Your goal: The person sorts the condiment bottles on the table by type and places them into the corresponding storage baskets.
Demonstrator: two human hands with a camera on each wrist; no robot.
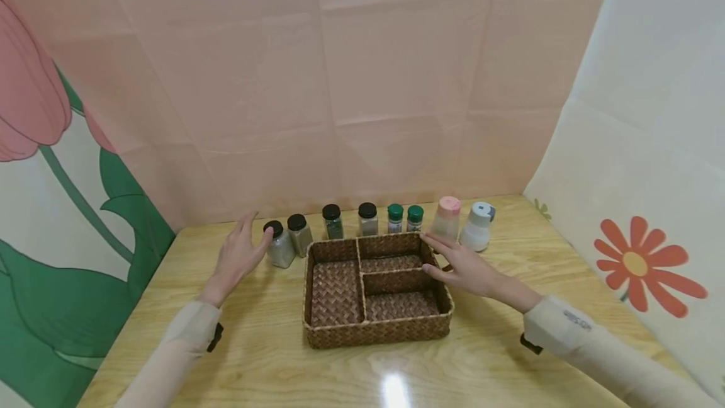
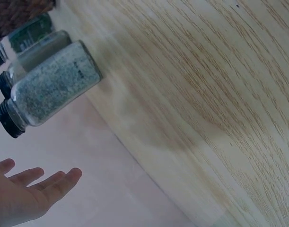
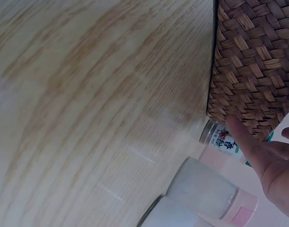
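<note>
A brown woven basket (image 1: 376,334) with three compartments stands in the middle of the table. My right hand (image 1: 461,267) touches its back right corner with fairly straight fingers; in the right wrist view one finger (image 3: 246,142) lies against the outer wall. My left hand (image 1: 240,257) is beside a black-lidded jar of pale granules (image 1: 281,249), its fingers spread and holding nothing. In the left wrist view that hand (image 2: 28,196) appears apart from the granule jar (image 2: 56,82).
Behind the basket stand more black-lidded jars (image 1: 332,222), two green-capped shakers (image 1: 394,219), a pink-capped container (image 1: 446,219) and a white bottle (image 1: 477,228). A pink backdrop (image 1: 362,112) rises at the table's back edge; flowered sheets flank both sides.
</note>
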